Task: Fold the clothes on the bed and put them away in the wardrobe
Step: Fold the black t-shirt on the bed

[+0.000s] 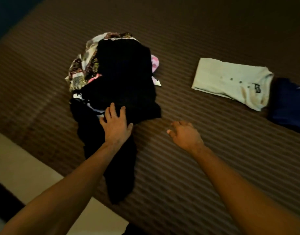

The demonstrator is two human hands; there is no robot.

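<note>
Head view: left hand (pixel 116 126) fingers spread on black pile (pixel 125 75) — right hand (pixel 185 135) loose, folded shirt (pixel 230 82) beyond.

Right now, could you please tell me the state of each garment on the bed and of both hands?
Black garment: unfolded, crumpled on top of the pile.
Patterned garment: unfolded, under the black one.
Pink garment: mostly buried, unfolded.
Pale polo shirt: folded, lying flat.
Dark blue garment: beside the polo; fold unclear.
Left hand: fingers spread, resting on the black garment.
Right hand: relaxed, holding nothing.

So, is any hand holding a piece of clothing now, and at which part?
Nothing is held. The left hand rests flat on the black garment; the right hand is open above the bed.
</note>
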